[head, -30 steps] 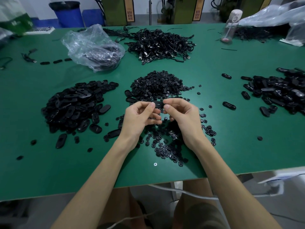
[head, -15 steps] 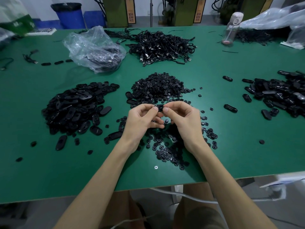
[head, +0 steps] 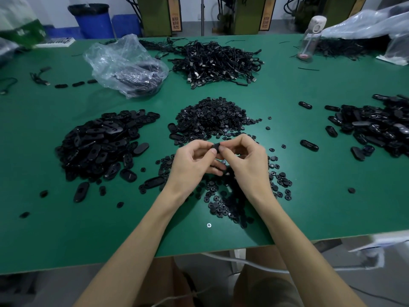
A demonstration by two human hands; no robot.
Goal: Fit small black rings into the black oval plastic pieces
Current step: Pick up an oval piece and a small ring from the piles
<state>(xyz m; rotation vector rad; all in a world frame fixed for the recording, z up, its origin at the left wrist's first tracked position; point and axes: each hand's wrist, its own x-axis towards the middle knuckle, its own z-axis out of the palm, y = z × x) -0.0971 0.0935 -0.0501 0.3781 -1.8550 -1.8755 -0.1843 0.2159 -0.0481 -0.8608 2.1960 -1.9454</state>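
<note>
We hold one black oval piece [head: 215,147] above the worktop [head: 66,229]. The left hand [head: 193,161] pinches its 9 o'clock end and the right hand [head: 246,159] its 3 o'clock end, fingers [head: 230,145] curled. Both are equally near, and its long axis seems to run 9 to 3. Whether a ring is seated, we cannot tell. The plastic looks hard and smooth. The ring pile [head: 212,117] lies at 12 o'clock, the loose ovals [head: 101,145] at 9.

Ring pile [head: 212,118] ahead, oval pile [head: 99,142] left — open table [head: 316,207] rightward
</note>
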